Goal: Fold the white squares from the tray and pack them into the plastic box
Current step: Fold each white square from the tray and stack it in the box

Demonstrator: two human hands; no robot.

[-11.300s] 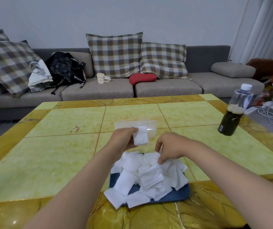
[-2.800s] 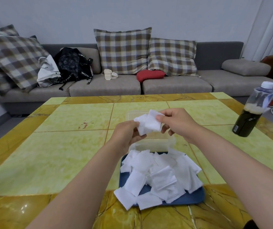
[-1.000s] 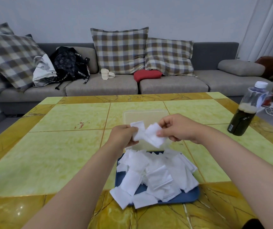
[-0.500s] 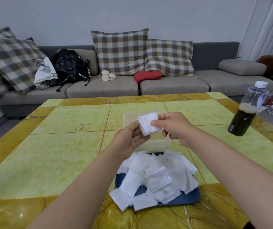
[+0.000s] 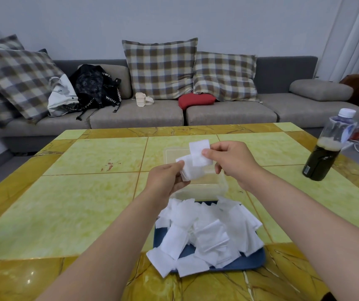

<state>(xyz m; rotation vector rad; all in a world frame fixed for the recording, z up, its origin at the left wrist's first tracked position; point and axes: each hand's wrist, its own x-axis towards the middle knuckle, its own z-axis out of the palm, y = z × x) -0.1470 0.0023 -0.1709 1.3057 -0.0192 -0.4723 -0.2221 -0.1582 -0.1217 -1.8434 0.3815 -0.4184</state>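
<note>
A blue tray (image 5: 253,260) near the table's front edge holds a loose heap of white squares (image 5: 206,231). Just beyond it stands a clear plastic box (image 5: 215,187). Above the box, my left hand (image 5: 165,179) pinches a small stack of folded white squares (image 5: 190,170) at its left side. My right hand (image 5: 230,159) holds one white square (image 5: 199,152) upright by its right edge, overlapping the stack. Both hands are raised over the box, close together.
A dark drink bottle (image 5: 326,153) with a white cap stands at the table's right side. The yellow tiled table (image 5: 76,192) spreads to the left. Behind it is a grey sofa (image 5: 135,114) with plaid cushions, bags and a red pillow.
Over the last second the square in my hands went from spread between both hands to folded. Now my right hand lifts one square up beside the stack in my left hand.
</note>
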